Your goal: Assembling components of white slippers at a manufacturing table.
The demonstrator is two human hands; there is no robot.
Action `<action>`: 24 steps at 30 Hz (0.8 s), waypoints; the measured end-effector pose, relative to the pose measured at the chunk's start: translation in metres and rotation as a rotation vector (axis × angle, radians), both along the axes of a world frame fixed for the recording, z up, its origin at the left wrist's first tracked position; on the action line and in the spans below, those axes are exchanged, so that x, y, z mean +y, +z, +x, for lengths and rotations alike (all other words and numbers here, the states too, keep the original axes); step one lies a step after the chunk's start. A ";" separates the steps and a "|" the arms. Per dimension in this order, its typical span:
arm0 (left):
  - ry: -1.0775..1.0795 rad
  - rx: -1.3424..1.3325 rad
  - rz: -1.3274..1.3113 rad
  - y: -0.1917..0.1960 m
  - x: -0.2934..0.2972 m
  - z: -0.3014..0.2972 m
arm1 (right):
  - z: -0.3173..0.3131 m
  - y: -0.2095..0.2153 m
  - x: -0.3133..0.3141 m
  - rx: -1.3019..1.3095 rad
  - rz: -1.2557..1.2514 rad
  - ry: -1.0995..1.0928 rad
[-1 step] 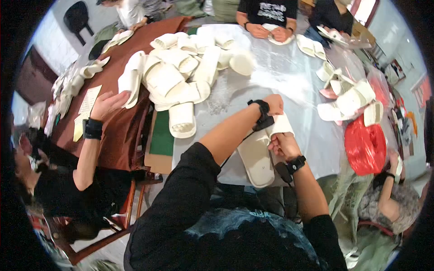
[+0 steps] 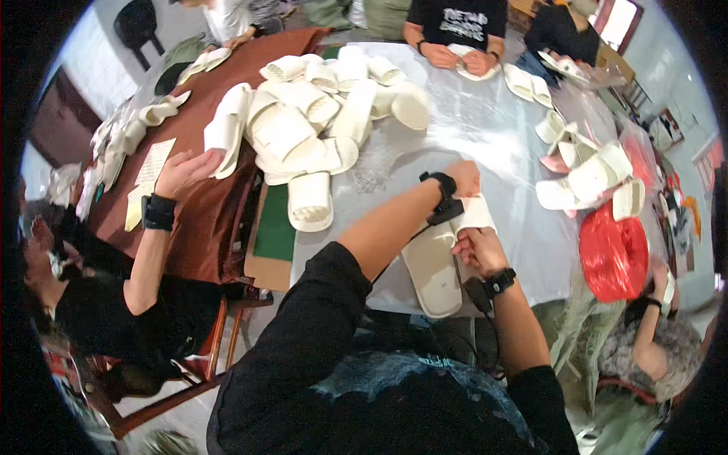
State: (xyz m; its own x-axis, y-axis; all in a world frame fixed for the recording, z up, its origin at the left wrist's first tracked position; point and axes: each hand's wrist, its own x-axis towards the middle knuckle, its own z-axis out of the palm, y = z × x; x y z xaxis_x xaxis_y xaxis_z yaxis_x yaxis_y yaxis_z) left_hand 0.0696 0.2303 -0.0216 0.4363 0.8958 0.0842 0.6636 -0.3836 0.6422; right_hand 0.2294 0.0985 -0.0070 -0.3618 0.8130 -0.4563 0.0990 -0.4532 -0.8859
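A cream slide slipper lies near the table's front edge, its heel toward me and its broad strap at the far end. My left hand is closed at the slipper's toe end, its fingertips partly hidden behind the hand. Against the strap's right side, my right hand has its fingers curled in on the slipper's edge. Black bands with small modules circle both my wrists. Left of my arms sits a heap of similar cream slippers, with one slipper at its near end.
At left, a co-worker's hand touches a slipper on the brown cloth. Another person's hands hold a slipper across the table. More slippers and a red plastic roll stand at right. Yellow paper lies at left.
The whole view has shifted slightly, the scene sitting a little lower and to the right. My hands stay at the same slipper, with hardly any movement.
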 end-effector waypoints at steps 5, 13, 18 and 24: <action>0.301 -0.242 0.087 0.020 -0.042 -0.015 | 0.024 0.028 -0.027 -0.047 0.061 -0.027; 0.409 -0.753 0.004 0.045 -0.090 -0.037 | 0.017 0.067 0.030 -0.241 0.834 -0.008; 0.457 -0.915 0.051 0.040 -0.095 -0.020 | -0.023 0.055 0.075 -0.110 0.721 0.213; 0.572 -1.069 0.027 0.020 -0.106 -0.032 | -0.050 0.025 0.082 -0.057 0.649 0.280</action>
